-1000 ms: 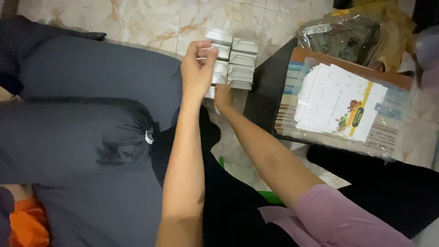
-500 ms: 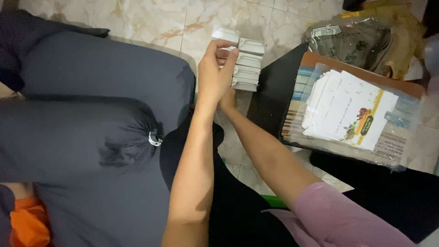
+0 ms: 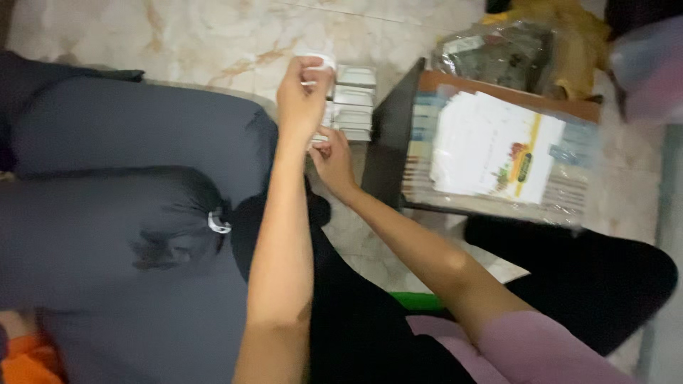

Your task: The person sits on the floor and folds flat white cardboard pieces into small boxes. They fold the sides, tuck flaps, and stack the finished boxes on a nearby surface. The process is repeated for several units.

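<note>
Pale marble floor tiles (image 3: 213, 35) with tan veins fill the top of the view, seen from above as we sit on the ground.

Our left hand (image 3: 302, 92) is raised over the floor, fingers curled shut around a small white object (image 3: 318, 64); blur keeps us from telling what the object is. Just beyond and beside that hand stands a stack of small white and grey packets (image 3: 353, 103), set on the tiles and partly hidden by the hand.

Our right hand (image 3: 331, 156) sits just below the left one, close to the near edge of the stack. Its fingers are bent, but we cannot tell whether it grips anything, since the left hand and the blur cover its fingertips. The right forearm runs down to a mauve sleeve (image 3: 541, 348) at the lower right.

To the left lie 2 large dark grey sacks (image 3: 121, 213), filling most of that side. One has its neck closed by a small white tie (image 3: 218, 222). A patch of orange cloth (image 3: 25, 363) shows in the bottom left corner.

To the right of the stack sits a cardboard box (image 3: 498, 156) with a dark flap raised on its near side; it holds clear-wrapped white printed sheets (image 3: 491, 146). Behind the box rests a crumpled clear plastic bag (image 3: 498, 53) and some yellow material (image 3: 576, 43). Our black-clad legs (image 3: 583, 270) cross the lower middle and right.
</note>
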